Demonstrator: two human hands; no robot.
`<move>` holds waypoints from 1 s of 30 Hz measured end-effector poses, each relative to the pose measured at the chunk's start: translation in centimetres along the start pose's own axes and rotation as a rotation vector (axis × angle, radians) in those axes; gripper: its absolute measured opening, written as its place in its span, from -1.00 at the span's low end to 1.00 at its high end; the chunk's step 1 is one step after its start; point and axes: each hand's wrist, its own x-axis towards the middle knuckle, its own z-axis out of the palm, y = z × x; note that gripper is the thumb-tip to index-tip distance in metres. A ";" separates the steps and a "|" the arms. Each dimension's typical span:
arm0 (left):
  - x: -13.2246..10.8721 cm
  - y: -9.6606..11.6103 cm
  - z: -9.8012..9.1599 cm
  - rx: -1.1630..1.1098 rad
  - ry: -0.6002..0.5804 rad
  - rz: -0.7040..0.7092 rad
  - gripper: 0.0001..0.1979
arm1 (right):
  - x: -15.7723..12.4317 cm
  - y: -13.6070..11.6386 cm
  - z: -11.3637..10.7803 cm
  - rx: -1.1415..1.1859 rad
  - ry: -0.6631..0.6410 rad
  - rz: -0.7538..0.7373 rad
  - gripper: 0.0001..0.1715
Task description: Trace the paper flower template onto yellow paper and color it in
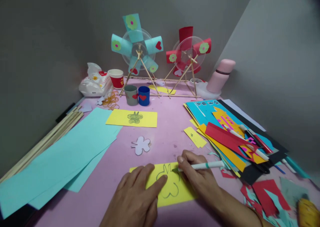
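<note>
Under both hands lies a yellow paper strip (186, 194) with a butterfly outline drawn on it in dark green. My left hand (136, 195) rests flat on the strip's left part, fingers spread. A white marker (207, 165) with a green band is pinched in my right hand (197, 173), its tip at the outline's upper right near the antennae. Beyond the hands sits a white butterfly-shaped paper cutout (141, 145). Farther back, another yellow strip (117, 117) carries a butterfly filled in with dark scribble.
Blue paper sheets (72, 157) and wooden sticks (47, 137) lie left. Coloured papers with markers (260, 142) and scraps (270, 197) are at right. Behind stand two paper cups (131, 98) (144, 99), blue (137, 33) and red (186, 36) wheel models, and a pink bottle (220, 76).
</note>
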 end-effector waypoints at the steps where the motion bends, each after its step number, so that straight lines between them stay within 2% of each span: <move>1: 0.0 -0.1 0.0 -0.001 0.012 0.012 -0.48 | 0.0 0.0 0.0 -0.006 0.007 0.003 -0.56; 7: 0.1 0.1 -0.4 -0.014 0.023 -0.024 -0.56 | -0.3 0.1 -0.3 -0.021 0.054 0.010 -0.57; 13: 0.3 0.0 -0.3 -0.021 -0.015 0.019 -0.46 | -0.5 0.1 -0.5 -0.039 -0.008 -0.038 -0.59; 17: 0.2 -0.2 0.3 0.003 -0.024 0.009 -0.38 | -0.7 0.1 -0.4 -0.087 -0.010 -0.059 -0.60; 20: 0.0 -0.4 0.6 0.002 -0.017 0.052 -0.34 | -0.7 0.3 -0.4 -0.115 -0.014 -0.052 -0.61; 25: -0.1 -0.7 0.8 0.012 -0.042 0.057 -0.34 | -0.7 0.2 -0.4 -0.111 -0.024 -0.065 -0.62; 30: 0.3 -0.1 0.2 0.001 -0.038 0.034 -0.39 | -0.6 0.0 -0.4 -0.163 -0.017 -0.083 -0.63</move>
